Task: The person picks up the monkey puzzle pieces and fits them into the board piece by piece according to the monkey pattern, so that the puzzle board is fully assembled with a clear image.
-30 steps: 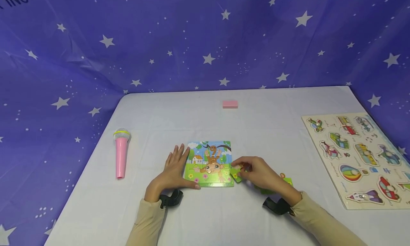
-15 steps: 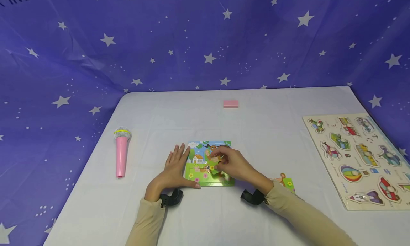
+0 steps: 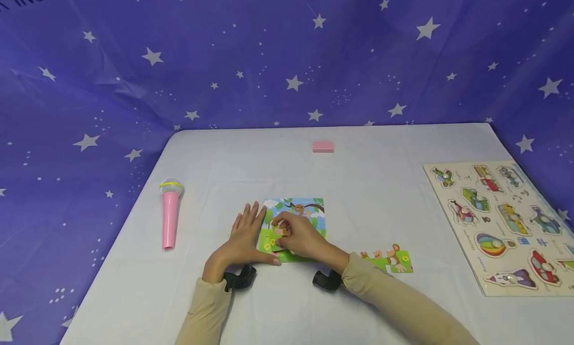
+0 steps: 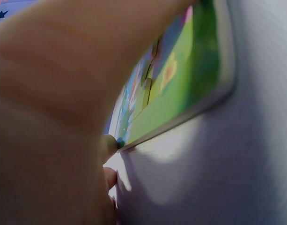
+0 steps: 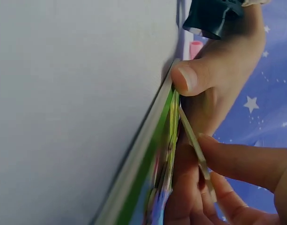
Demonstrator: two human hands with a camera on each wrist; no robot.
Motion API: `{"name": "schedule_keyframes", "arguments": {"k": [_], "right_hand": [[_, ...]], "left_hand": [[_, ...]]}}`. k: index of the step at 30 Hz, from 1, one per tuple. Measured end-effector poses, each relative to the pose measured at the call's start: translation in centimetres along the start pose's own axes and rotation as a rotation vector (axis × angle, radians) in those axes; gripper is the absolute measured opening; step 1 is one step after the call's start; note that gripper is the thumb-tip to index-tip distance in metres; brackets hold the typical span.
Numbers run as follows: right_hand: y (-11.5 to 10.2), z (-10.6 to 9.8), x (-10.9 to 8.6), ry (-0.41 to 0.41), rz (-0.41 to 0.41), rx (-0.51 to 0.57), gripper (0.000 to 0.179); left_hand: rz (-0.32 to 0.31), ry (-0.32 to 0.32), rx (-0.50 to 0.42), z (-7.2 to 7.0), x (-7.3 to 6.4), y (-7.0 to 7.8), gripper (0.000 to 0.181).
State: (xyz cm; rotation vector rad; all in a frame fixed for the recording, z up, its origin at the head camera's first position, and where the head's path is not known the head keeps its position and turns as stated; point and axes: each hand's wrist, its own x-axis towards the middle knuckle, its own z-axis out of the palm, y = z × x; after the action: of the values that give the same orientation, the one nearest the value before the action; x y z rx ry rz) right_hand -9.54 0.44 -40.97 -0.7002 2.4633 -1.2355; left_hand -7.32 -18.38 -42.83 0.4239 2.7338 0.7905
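In the head view a square jigsaw puzzle board (image 3: 314, 208) with a monkey picture lies on the white table. My left hand (image 3: 244, 240) lies spread along its left side, thumb at the near edge. My right hand (image 3: 301, 235) is over the board and pinches a green puzzle piece (image 3: 279, 239) above its left half. In the right wrist view this puzzle piece (image 5: 195, 143) shows edge-on between thumb and fingers, tilted off the board (image 5: 138, 178). Loose puzzle pieces (image 3: 400, 260) lie to the right of the board, partly behind the right sleeve.
A pink toy microphone (image 3: 170, 215) lies at the left. A pink block (image 3: 323, 146) sits near the table's back edge. At the right lies a large peg puzzle board (image 3: 489, 245) with vehicle pictures. A purple star-patterned cloth (image 3: 251, 46) hangs behind the table.
My right hand has carried the green puzzle piece leftward from beside the board to over its left half. The loose pieces at the right came into view. The left hand has stayed put.
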Motion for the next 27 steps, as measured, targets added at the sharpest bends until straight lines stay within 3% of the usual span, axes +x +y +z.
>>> {"name": "schedule_keyframes", "arguments": {"k": [9, 18, 27], "right_hand": [[-0.6, 0.9, 0.8, 0.024, 0.013, -0.082, 0.035], [-1.0, 1.1, 0.7, -0.009, 0.002, -0.214, 0.031], [-0.9, 1.4, 0.1, 0.069, -0.062, -0.39, 0.039]], "left_hand": [[-0.005, -0.003, 0.014, 0.1, 0.1, -0.1, 0.126], [0.008, -0.004, 0.001, 0.0, 0.0, -0.1, 0.125], [0.01, 0.005, 0.034, 0.1, 0.0, 0.0, 0.125]]}}
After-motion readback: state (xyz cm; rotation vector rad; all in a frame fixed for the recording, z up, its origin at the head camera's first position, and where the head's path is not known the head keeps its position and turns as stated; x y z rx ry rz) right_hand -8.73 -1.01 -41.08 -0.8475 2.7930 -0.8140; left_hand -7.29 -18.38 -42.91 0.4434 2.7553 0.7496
